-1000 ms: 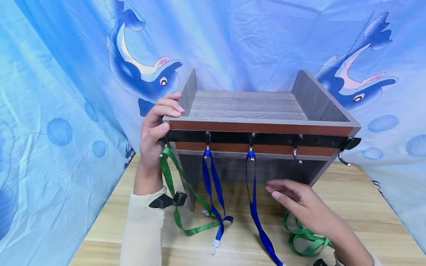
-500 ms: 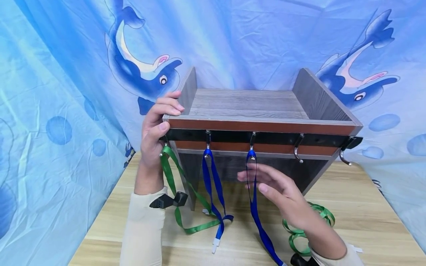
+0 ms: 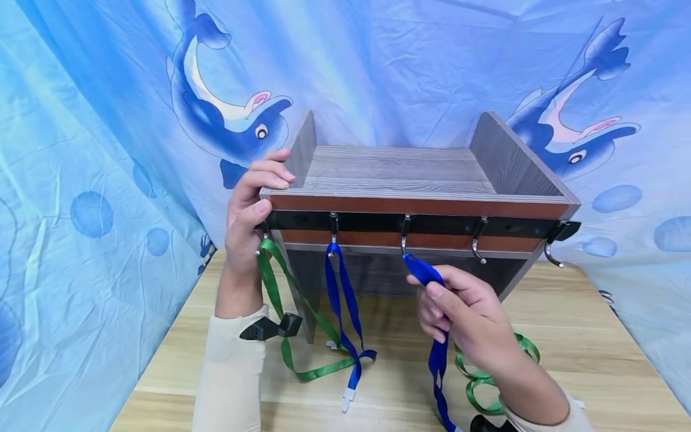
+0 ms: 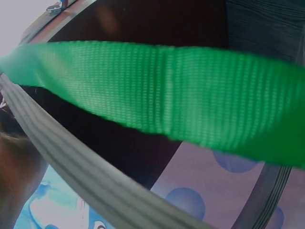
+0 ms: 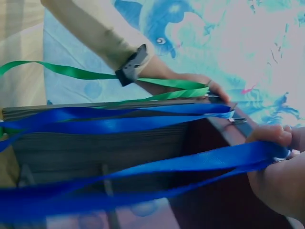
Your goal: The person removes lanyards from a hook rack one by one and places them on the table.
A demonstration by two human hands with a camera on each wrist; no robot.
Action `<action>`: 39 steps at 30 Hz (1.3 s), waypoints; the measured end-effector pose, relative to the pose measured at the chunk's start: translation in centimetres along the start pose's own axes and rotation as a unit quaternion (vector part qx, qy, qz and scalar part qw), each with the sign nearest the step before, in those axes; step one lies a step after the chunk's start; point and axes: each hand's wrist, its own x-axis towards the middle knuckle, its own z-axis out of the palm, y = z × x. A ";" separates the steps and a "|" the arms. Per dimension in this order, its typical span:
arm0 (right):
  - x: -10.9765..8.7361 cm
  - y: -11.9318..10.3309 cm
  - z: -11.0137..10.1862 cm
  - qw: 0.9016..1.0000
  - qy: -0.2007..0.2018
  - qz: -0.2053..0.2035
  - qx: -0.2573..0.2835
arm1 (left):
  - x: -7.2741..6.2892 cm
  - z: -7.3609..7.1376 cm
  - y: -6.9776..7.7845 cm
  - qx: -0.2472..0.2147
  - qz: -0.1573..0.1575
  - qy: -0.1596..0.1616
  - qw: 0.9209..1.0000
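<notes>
My left hand (image 3: 248, 210) grips the front left corner of a grey wooden shelf (image 3: 399, 165), thumb in front and fingers over the side panel. Just below it a green lanyard (image 3: 273, 282) hangs from the leftmost hook. With thumb and fingers my right hand (image 3: 466, 312) pinches a blue lanyard (image 3: 423, 270) near its top, close under the middle hook (image 3: 405, 234). The strap slants from that hook into the fingers and hangs on below them. Another blue lanyard (image 3: 333, 288) hangs from the second hook. In the left wrist view the green strap (image 4: 162, 90) fills much of the picture.
A black rail (image 3: 372, 222) with several hooks runs along the shelf's front; the two hooks at the right carry nothing. A coiled green lanyard (image 3: 483, 396) lies on the wooden table (image 3: 588, 354) by my right forearm. A blue dolphin-print curtain (image 3: 421, 72) hangs behind.
My right hand has moved left from near the shelf's right side to the blue lanyard on the middle hook and now pinches it, pulling its top toward the right. My left hand stays put.
</notes>
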 end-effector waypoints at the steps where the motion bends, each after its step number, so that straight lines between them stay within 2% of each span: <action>1: 0.0 -0.2 -0.1 1.000 -0.003 -0.016 0.011 | 0.0 0.0 0.0 0.000 0.000 0.000 1.000; 5: 0.2 -1.2 -0.4 0.996 -0.019 -0.081 0.038 | 0.0 -0.1 0.1 -0.002 -0.001 0.001 1.000; 13: 0.3 -4.1 -1.3 0.981 -0.023 -0.156 0.116 | -0.1 -0.5 0.3 -0.003 -0.002 -0.002 1.000; 18: -0.6 -6.1 -3.3 0.974 -0.014 -0.172 0.144 | -0.1 -0.5 0.3 -0.005 0.000 -0.001 1.000; 24: -1.3 -7.9 -5.8 0.972 0.030 -0.177 0.153 | 0.0 -0.5 0.3 -0.001 0.003 0.000 1.000; 28: -2.0 -8.1 -7.4 0.971 0.071 -0.185 0.134 | 0.0 -0.5 0.2 -0.004 0.003 0.003 1.000; 32: -3.1 -8.1 -8.6 0.965 0.145 -0.186 0.118 | 0.0 -0.4 0.2 -0.009 -0.001 0.005 1.000; 34: -3.8 -8.0 -9.1 0.957 0.195 -0.182 0.112 | 0.0 -0.3 0.1 -0.009 -0.002 0.005 1.000; 36: -4.3 -7.8 -9.6 0.944 0.249 -0.184 0.113 | 0.0 -0.2 0.1 -0.007 -0.002 0.003 1.000; 39: -5.1 -7.4 -10.8 0.927 0.311 -0.175 0.118 | 0.0 -0.1 0.0 -0.007 -0.001 -0.002 1.000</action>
